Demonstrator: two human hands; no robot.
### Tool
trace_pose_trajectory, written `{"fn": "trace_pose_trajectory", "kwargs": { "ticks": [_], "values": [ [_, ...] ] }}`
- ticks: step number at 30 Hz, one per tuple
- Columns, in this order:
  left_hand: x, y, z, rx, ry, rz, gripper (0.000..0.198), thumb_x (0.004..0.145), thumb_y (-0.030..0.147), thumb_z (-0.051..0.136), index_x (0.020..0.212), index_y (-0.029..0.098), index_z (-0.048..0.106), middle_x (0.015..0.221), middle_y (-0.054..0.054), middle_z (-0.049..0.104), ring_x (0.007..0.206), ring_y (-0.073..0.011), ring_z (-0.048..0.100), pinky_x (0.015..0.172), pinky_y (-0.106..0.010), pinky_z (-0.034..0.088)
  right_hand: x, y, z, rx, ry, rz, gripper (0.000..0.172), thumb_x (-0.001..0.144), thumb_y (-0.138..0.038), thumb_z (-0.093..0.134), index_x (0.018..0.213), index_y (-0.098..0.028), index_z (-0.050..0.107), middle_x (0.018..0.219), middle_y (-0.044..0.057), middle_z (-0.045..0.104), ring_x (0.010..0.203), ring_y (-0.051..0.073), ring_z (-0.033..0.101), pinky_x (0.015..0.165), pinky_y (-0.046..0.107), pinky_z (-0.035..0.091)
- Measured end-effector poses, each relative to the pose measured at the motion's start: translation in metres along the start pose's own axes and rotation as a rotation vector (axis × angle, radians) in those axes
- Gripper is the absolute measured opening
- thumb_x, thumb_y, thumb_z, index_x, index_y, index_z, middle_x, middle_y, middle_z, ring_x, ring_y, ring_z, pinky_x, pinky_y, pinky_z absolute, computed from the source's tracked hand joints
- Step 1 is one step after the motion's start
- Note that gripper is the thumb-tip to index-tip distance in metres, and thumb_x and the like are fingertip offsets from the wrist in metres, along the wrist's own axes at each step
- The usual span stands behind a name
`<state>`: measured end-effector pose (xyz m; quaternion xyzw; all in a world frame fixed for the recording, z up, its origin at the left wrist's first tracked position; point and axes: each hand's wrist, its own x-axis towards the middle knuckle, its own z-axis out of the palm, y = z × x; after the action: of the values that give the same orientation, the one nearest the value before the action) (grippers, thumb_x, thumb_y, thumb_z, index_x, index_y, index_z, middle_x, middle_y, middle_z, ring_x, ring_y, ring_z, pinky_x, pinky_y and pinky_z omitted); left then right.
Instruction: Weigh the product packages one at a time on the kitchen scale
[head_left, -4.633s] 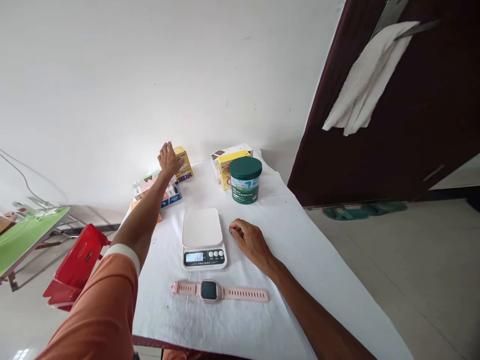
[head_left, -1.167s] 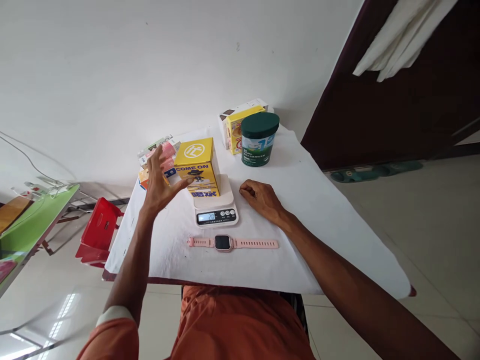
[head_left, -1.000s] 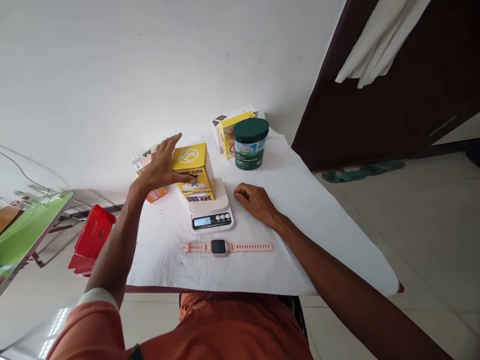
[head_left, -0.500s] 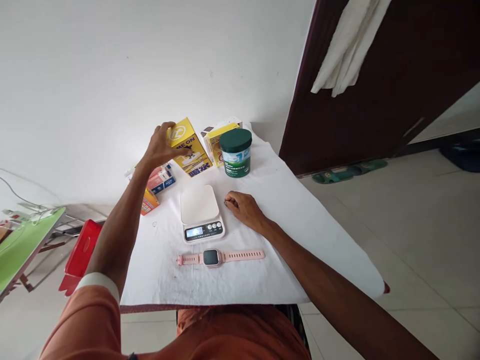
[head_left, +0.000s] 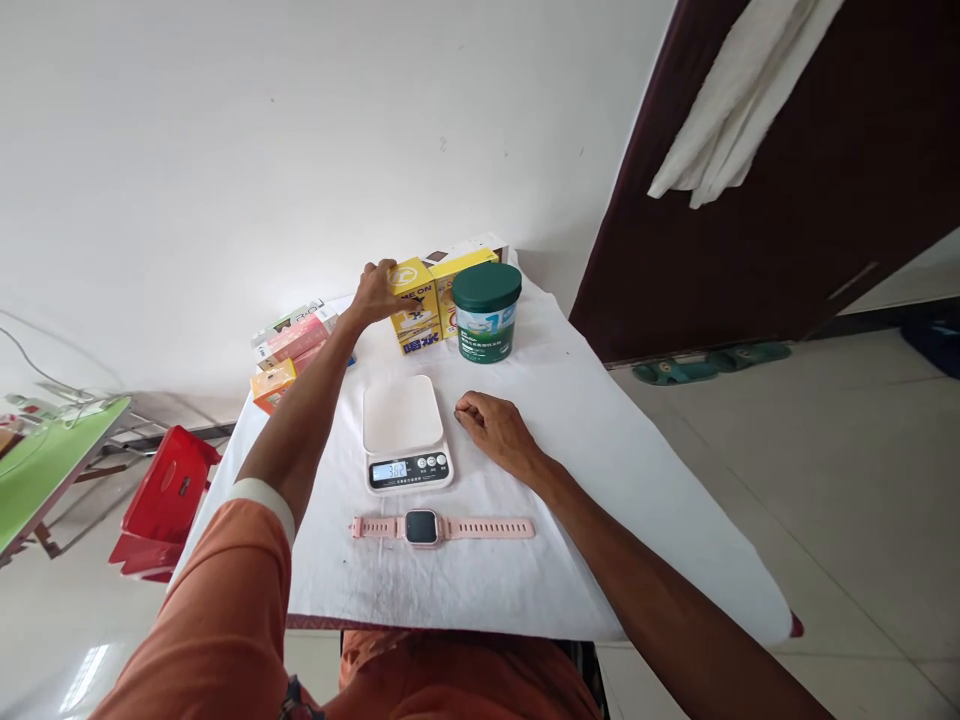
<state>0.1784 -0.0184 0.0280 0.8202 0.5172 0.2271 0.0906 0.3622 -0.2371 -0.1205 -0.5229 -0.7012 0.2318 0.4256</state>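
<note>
Left grip (head_left: 373, 292) around yellow box (head_left: 415, 318)

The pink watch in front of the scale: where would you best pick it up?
Probably at the watch case in the middle, pinched across its near and far edges from above. It lies flat with both straps stretched out sideways; the thin straps look floppy, while the case is thicker and looks rigid. Both hands are elsewhere.

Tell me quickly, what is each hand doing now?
Left hand: closed on the yellow box, at the far side of the table.
Right hand: loosely curled, holding nothing, resting beside the scale.
</note>
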Motion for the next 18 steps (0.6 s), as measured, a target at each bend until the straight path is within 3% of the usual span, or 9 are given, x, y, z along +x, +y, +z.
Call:
{"fn": "trace_pose_trajectory", "kwargs": {
  "ticks": [5, 9, 14, 18],
  "values": [
    [0.002, -0.009, 0.01, -0.112, 0.017, -0.024, 0.113, 0.052, 0.054, 0.094, 0.146, 0.015, 0.044, 0.139, -0.017, 0.042, 0.136, -0.0373, 0.043, 0.116, -0.051, 0.039, -0.001, -0.002, -0.001, 0.002, 0.004, 0.001, 0.012, 0.089, -0.023, 0.051, 0.079, -0.023, 0.058, 0.074, 0.0, 0.067, 0.066, 0.016, 0.06, 0.066, 0.026, 0.045],
    [-0.025, -0.012, 0.004, -0.091, 0.077, -0.035, 0.126, 0.052, 0.065, 0.093, 0.153, 0.016, 0.036, 0.151, -0.023, 0.032, 0.148, -0.0432, 0.03, 0.118, -0.055, 0.035, -0.002, -0.006, -0.004, -0.004, -0.002, -0.002, 0.013, 0.091, -0.025, 0.051, 0.081, -0.023, 0.059, 0.077, 0.003, 0.07, 0.069, 0.017, 0.063, 0.069, 0.028, 0.046],
    [-0.072, -0.037, -0.033, 0.038, 0.249, 0.043, 0.094, 0.074, 0.069, 0.079, 0.147, 0.02, 0.044, 0.15, -0.021, 0.04, 0.145, -0.036, 0.038, 0.118, -0.054, 0.034, -0.001, -0.005, -0.004, -0.015, 0.0, -0.012, 0.013, 0.091, -0.026, 0.052, 0.082, -0.022, 0.061, 0.08, 0.004, 0.072, 0.071, 0.019, 0.066, 0.071, 0.03, 0.048],
    [-0.114, -0.073, -0.08, 0.155, 0.317, -0.115, 0.083, 0.078, 0.061, 0.079, 0.143, 0.02, 0.047, 0.145, -0.021, 0.046, 0.139, -0.0376, 0.043, 0.114, -0.056, 0.037, -0.001, -0.005, -0.003, -0.022, -0.001, -0.019, 0.014, 0.091, -0.028, 0.052, 0.081, -0.022, 0.062, 0.08, 0.005, 0.073, 0.071, 0.02, 0.067, 0.07, 0.031, 0.049]
  ]
}}
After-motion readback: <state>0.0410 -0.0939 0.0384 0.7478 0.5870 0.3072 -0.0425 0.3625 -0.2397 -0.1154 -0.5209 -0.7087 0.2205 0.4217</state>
